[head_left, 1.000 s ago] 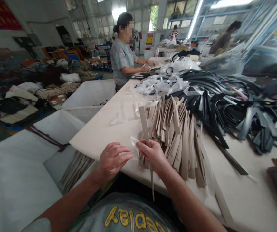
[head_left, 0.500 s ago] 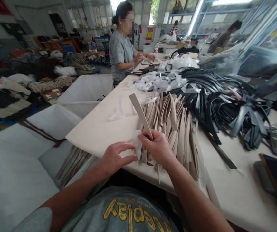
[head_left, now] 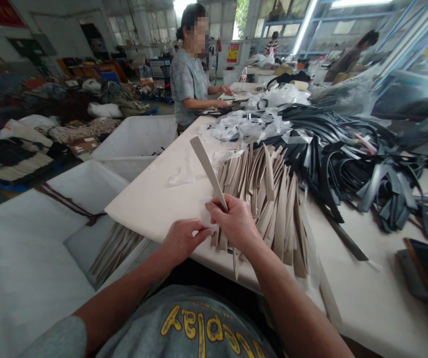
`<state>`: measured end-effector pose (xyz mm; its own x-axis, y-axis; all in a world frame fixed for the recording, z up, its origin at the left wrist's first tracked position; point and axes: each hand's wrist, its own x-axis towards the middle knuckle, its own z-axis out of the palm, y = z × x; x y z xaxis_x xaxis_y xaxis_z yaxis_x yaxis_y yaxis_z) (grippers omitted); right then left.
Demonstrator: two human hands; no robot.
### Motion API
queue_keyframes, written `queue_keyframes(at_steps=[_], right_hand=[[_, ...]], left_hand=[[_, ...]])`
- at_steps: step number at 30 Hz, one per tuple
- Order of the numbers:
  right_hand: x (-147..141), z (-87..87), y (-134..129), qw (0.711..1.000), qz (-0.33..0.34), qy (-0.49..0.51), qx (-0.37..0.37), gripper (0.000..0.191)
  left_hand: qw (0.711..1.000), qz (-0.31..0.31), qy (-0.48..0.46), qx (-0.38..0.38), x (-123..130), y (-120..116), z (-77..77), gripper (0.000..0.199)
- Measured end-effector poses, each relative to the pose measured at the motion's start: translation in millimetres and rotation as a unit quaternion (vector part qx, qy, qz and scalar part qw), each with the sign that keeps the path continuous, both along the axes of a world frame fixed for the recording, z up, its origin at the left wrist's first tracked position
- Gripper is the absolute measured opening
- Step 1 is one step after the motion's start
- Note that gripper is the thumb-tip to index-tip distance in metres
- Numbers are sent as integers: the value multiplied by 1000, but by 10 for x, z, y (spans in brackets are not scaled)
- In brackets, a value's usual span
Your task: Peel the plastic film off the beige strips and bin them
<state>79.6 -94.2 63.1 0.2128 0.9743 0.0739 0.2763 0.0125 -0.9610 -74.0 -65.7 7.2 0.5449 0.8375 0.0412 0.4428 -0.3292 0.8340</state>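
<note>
A beige strip (head_left: 208, 169) slants up and to the left out of my right hand (head_left: 232, 219), whose fingers are closed round its lower end. Beside it my left hand (head_left: 184, 239) pinches the lower edge of a thin whitish film piece (head_left: 207, 214) at the strip's lower end. Part of that film is hidden by my fingers. Many more beige strips (head_left: 279, 214) lie in a fanned pile on the pale table (head_left: 139, 199), just right of my right hand.
Black strips (head_left: 333, 134) and crumpled clear film (head_left: 236, 124) cover the table behind. White bins (head_left: 8, 258) stand at the left, one holding beige strips. A dark device (head_left: 423, 278) lies at the right. A person (head_left: 189, 79) works across the table's far left side.
My left thumb and fingers have closed on the film. My right hand and the strip have moved slightly left. The other person's hands have come down to the table.
</note>
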Motion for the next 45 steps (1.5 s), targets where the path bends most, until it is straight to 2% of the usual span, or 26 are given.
queue_keyframes(at_steps=[3, 6, 8, 10, 13, 17, 21, 26, 32, 38, 42, 45], right_hand=[[43, -13, -44, 1000, 26, 14, 1, 23], [145, -62, -199, 997, 59, 48, -5, 33], [210, -117, -364, 996, 63, 63, -12, 39], [243, -196, -549, 997, 52, 58, -19, 39], [218, -358, -792, 997, 49, 29, -54, 43], [132, -557, -925, 991, 58, -39, -113, 49], [98, -625, -871, 989, 21, -117, -93, 48], [85, -660, -807, 982, 19, -170, -86, 47], [72, -686, -839, 986, 20, -140, -84, 47], [3, -582, -701, 980, 56, -155, -110, 48], [-30, -506, -555, 988, 88, -56, -111, 50], [-19, -547, -559, 987, 123, 18, -101, 48]], left_hand=[[987, 22, -73, -143, 36, 52, -29, 26], [925, 67, -242, -285, 54, 122, -50, 30], [872, 108, -342, -334, 54, 179, -51, 35], [828, 144, -403, -362, 51, 240, -38, 39], [800, 169, -444, -367, 58, 314, 2, 40], [804, 149, -457, -350, 106, 321, 70, 36], [806, 127, -456, -354, 164, 246, 112, 35], [801, 141, -453, -364, 182, 184, 105, 37], [801, 134, -457, -364, 151, 195, 84, 37], [802, 132, -443, -378, 178, 103, 66, 38], [829, 82, -419, -361, 188, 40, 40, 37], [831, 100, -428, -341, 112, 190, 36, 34]])
